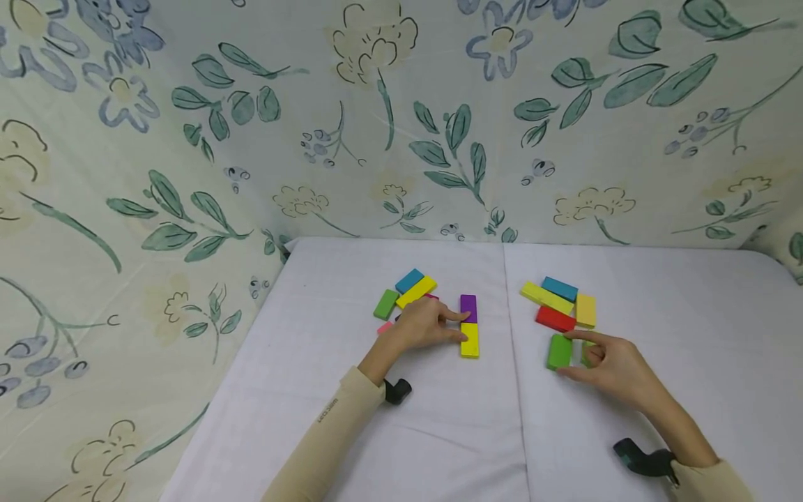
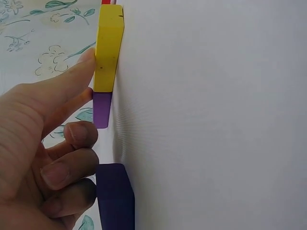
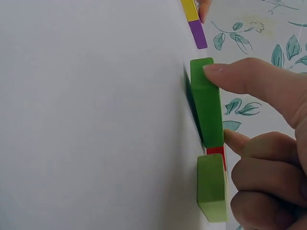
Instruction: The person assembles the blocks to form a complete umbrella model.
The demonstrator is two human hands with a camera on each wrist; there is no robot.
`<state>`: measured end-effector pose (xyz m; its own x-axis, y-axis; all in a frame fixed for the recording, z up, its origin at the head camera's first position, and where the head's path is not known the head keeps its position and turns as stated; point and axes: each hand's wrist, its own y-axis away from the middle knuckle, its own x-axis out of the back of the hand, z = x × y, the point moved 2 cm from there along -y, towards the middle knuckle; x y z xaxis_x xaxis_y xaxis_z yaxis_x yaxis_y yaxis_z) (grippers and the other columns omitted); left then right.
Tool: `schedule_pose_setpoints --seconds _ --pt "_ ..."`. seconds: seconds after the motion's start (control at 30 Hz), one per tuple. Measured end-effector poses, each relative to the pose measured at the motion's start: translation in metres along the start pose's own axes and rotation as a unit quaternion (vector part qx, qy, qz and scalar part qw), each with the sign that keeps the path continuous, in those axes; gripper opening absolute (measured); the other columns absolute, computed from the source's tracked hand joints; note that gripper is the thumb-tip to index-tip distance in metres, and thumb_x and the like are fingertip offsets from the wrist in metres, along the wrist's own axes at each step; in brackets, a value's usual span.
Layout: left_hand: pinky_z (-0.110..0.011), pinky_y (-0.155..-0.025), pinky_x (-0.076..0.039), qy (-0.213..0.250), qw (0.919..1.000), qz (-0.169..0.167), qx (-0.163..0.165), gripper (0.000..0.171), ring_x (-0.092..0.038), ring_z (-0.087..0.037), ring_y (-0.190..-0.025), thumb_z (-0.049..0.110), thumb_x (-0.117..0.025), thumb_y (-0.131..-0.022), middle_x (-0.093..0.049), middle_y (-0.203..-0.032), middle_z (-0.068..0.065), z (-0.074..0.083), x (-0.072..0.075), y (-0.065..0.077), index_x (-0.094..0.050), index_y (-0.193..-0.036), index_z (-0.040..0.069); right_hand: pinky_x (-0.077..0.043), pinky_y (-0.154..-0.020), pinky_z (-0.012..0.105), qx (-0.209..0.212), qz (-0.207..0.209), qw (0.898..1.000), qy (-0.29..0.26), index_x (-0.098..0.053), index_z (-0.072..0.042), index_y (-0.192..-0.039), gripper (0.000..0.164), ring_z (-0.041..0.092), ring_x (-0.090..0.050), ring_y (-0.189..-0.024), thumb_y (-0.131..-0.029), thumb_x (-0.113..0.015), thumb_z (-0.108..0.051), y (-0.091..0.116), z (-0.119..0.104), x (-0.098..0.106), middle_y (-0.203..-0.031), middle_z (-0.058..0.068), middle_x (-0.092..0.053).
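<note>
Near the middle of the white table, a purple block (image 1: 468,304) and a yellow block (image 1: 470,346) lie end to end in a line. My left hand (image 1: 423,324) rests thumb and index fingertips on them, the thumb on the yellow block and the index on the purple one; its other fingers are bent. My right hand (image 1: 617,366) pinches a green block (image 1: 557,353) by its two ends between thumb and index finger. In the right wrist view, a dark shadow shows along the green block's underside. A lighter green block (image 3: 211,187) stands beside the bent fingers.
Beyond the left hand lie a blue block (image 1: 410,280), another yellow block (image 1: 425,286), a green block (image 1: 385,304) and a partly hidden pink block (image 1: 384,327). Above the right hand cluster blue (image 1: 560,288), yellow (image 1: 586,310) and red blocks (image 1: 555,318). A floral cloth (image 1: 351,153) hangs behind the table.
</note>
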<state>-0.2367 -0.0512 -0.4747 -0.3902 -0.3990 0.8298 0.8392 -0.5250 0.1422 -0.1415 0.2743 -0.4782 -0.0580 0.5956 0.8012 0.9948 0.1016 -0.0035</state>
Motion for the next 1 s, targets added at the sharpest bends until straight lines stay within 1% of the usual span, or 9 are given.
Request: schedule_pose_setpoints --seconds 0.17,0.27,0.37,0.47,0.57,0.7,0.8,1.0 --pt "-0.021 -0.054 -0.027 0.000 1.0000 -0.001 -0.002 0.053 -0.039 -0.011 -0.060 0.051 -0.081 -0.086 -0.037 -0.064 0.005 0.000 0.000 0.000 -0.067 -0.133 0.034 -0.025 -0.053 0.029 0.008 -0.013 0.999 -0.029 -0.068 0.000 -0.124 0.063 0.006 -0.026 -0.056 -0.073 -0.095 -0.024 -0.002 -0.015 -0.011 -0.063 -0.006 -0.029" --pt "-0.021 -0.054 -0.027 -0.001 1.0000 -0.002 -0.002 0.053 -0.039 -0.011 -0.059 0.051 -0.081 -0.085 -0.037 -0.063 0.005 0.000 0.000 -0.001 -0.066 -0.134 0.034 -0.025 -0.051 0.028 0.010 -0.032 0.998 -0.043 -0.068 -0.003 -0.125 0.062 0.006 -0.025 -0.054 -0.074 -0.094 -0.025 -0.003 -0.029 -0.017 -0.062 -0.006 -0.028" --pt "-0.021 -0.055 -0.027 0.000 1.0000 -0.003 -0.001 0.054 -0.039 -0.011 -0.059 0.051 -0.082 -0.085 -0.037 -0.063 0.005 0.000 0.000 -0.001 -0.066 -0.134 0.034 -0.026 -0.050 0.025 0.021 -0.047 0.998 -0.047 -0.069 -0.006 -0.125 0.060 0.005 -0.025 -0.053 -0.073 -0.094 -0.024 -0.003 -0.044 -0.023 -0.061 -0.007 -0.028" --pt "-0.021 -0.055 -0.028 0.002 1.0000 -0.005 0.003 0.053 -0.039 -0.011 -0.060 0.051 -0.082 -0.085 -0.037 -0.063 0.005 0.001 0.001 0.000 -0.067 -0.133 0.034 -0.026 -0.050 0.023 0.038 -0.064 0.996 -0.051 -0.070 -0.009 -0.125 0.059 0.004 -0.025 -0.051 -0.073 -0.094 -0.023 -0.003 -0.061 -0.031 -0.060 -0.008 -0.029" --pt "-0.021 -0.055 -0.028 0.005 1.0000 -0.006 0.006 0.053 -0.040 -0.011 -0.060 0.050 -0.082 -0.085 -0.038 -0.063 0.005 0.000 0.002 0.000 -0.067 -0.133 0.034 -0.025 -0.050 0.022 0.067 -0.084 0.993 -0.059 -0.070 -0.010 -0.125 0.059 0.003 -0.025 -0.051 -0.073 -0.094 -0.024 -0.003 -0.077 -0.041 -0.059 -0.009 -0.029" --pt "-0.021 -0.054 -0.028 0.005 1.0000 -0.006 0.006 0.053 -0.040 -0.012 -0.059 0.050 -0.082 -0.085 -0.038 -0.063 0.004 0.000 0.002 -0.001 -0.067 -0.133 0.034 -0.023 -0.052 0.021 0.098 -0.099 0.989 -0.049 -0.070 -0.010 -0.124 0.059 0.001 -0.025 -0.050 -0.073 -0.094 -0.024 -0.004 -0.096 -0.054 -0.058 -0.011 -0.030" --pt "-0.021 -0.054 -0.028 0.002 1.0000 -0.005 0.002 0.054 -0.039 -0.012 -0.059 0.050 -0.082 -0.085 -0.037 -0.062 0.004 0.000 0.002 -0.002 -0.067 -0.133 0.034 -0.022 -0.053 0.019 0.103 -0.104 0.989 -0.038 -0.070 -0.008 -0.123 0.059 0.000 -0.024 -0.050 -0.072 -0.095 -0.024 -0.004 -0.105 -0.062 -0.057 -0.012 -0.031" --pt "-0.021 -0.054 -0.027 0.001 1.0000 -0.006 0.003 0.054 -0.038 -0.012 -0.060 0.049 -0.083 -0.085 -0.036 -0.062 0.004 0.001 0.002 -0.002 -0.067 -0.133 0.033 -0.020 -0.052 0.019 0.112 -0.095 0.989 -0.019 -0.071 -0.009 -0.123 0.059 0.001 -0.023 -0.050 -0.072 -0.094 -0.025 -0.005 -0.111 -0.075 -0.057 -0.012 -0.031"
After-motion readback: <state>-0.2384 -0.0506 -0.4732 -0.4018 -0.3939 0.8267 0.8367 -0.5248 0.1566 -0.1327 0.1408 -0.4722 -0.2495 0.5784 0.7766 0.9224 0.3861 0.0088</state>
